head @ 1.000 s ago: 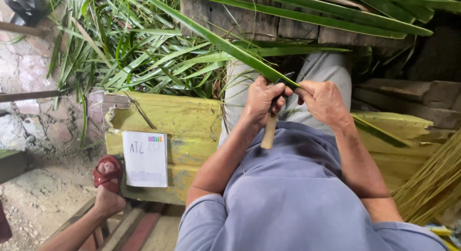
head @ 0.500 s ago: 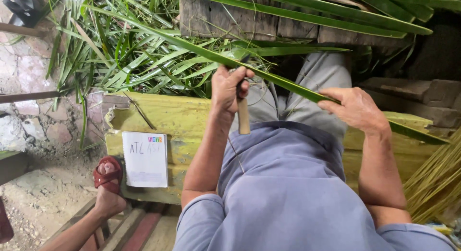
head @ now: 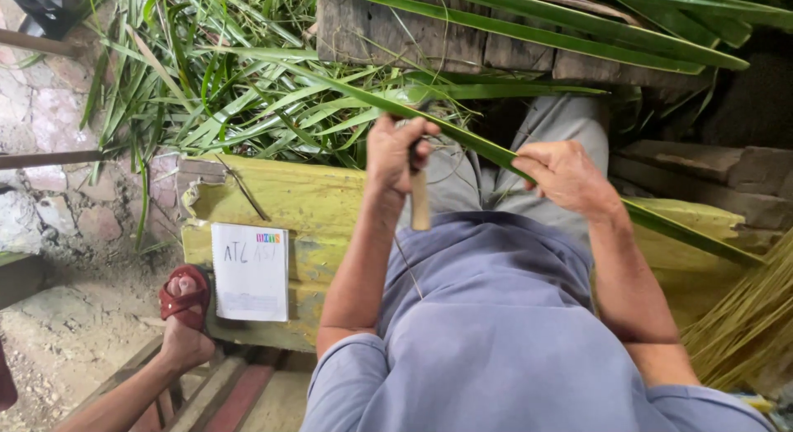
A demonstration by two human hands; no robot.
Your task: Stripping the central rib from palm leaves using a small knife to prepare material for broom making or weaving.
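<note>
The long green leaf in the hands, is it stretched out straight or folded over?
Stretched out straight. The long green leaf runs unbent between the left hand, which also grips a wooden handle, and the right hand.

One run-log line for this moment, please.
left hand: grips wooden-handled knife | right hand: holds long green palm leaf | leaf: across lap

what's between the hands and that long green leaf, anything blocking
Nothing visible. The left hand, holding a wooden-handled tool, meets the long green leaf directly, and the right hand pinches it further along.
</note>
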